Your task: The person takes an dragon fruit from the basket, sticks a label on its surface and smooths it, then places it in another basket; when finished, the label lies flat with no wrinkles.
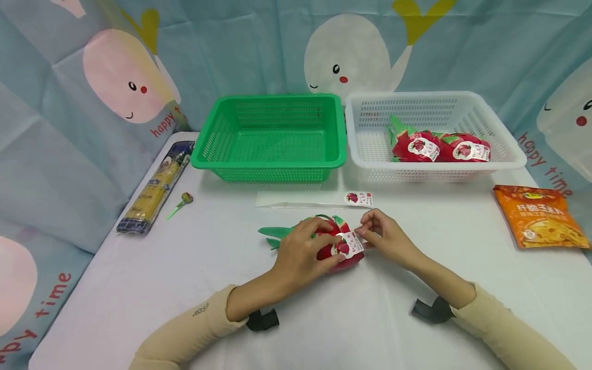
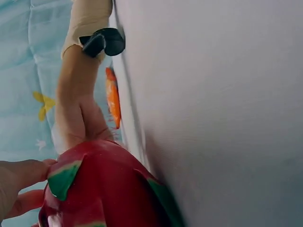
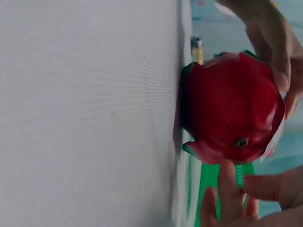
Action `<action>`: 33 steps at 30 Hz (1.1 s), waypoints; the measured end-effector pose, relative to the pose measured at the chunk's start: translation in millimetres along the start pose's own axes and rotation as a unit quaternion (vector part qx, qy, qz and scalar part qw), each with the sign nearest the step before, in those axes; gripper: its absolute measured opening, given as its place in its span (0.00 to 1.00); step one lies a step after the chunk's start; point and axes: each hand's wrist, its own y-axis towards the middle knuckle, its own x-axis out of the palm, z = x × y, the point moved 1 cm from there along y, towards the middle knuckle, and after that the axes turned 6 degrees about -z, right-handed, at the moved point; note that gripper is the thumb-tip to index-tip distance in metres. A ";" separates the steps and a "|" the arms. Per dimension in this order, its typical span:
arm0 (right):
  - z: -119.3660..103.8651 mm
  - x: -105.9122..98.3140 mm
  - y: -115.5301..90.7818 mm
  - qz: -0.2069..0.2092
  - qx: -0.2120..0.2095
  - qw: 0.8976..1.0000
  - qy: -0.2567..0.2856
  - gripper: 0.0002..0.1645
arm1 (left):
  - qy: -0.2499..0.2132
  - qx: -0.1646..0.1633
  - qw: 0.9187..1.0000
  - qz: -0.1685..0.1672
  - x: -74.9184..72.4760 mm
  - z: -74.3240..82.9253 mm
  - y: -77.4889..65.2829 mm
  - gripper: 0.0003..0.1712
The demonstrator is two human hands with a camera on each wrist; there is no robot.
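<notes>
A red dragon fruit (image 1: 353, 264) with green leaf tips lies on its side on the white table in front of me. My left hand (image 1: 302, 252) holds it from the left, fingers over the top and thumb on the near side. On its upper right side is a white label (image 1: 355, 243) with a fruit picture, and left fingertips rest at that label. At the fruit's right end is my right hand (image 1: 386, 239), its fingertips right by the label's edge. The right wrist view shows one right finger (image 3: 228, 179) against the round red end (image 3: 227, 104), the thumb apart from it.
Behind the fruit lies a clear strip (image 1: 300, 199) bearing one similar label (image 1: 358, 199). Farther back stand a green basket (image 1: 268, 165) and a white basket (image 1: 435, 165) holding labelled dragon fruits (image 1: 416, 146). Spaghetti (image 1: 159, 187) and a lollipop (image 1: 186, 198) lie left, an orange snack bag (image 1: 538, 216) right.
</notes>
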 end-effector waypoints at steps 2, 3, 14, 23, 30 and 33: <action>-2.0 1.2 -0.7 0.012 -0.026 1.000 0.005 0.12 | -0.004 -0.008 1.000 -0.007 -0.3 -0.7 -0.6 0.14; -3.7 2.8 -1.0 0.012 -0.044 0.999 0.005 0.12 | -0.002 -0.010 1.000 -0.010 -0.2 -1.0 -0.8 0.14; 2.7 -10.2 -1.2 -0.147 -0.010 0.988 -0.055 0.14 | -0.016 -0.024 0.999 -0.025 -2.7 -4.5 -2.0 0.16; -2.6 -17.3 13.6 -0.219 -0.057 0.974 -0.022 0.11 | -0.018 -0.025 0.999 -0.023 -3.5 -7.0 -3.2 0.16; 6.4 -25.7 15.0 -0.231 -0.037 0.971 -0.051 0.14 | -0.025 -0.033 0.999 -0.028 -3.8 -8.1 -4.4 0.17; 3.0 -21.5 15.9 -0.242 -0.037 0.969 -0.037 0.19 | -0.030 -0.034 0.998 -0.032 -3.3 -8.7 -4.5 0.17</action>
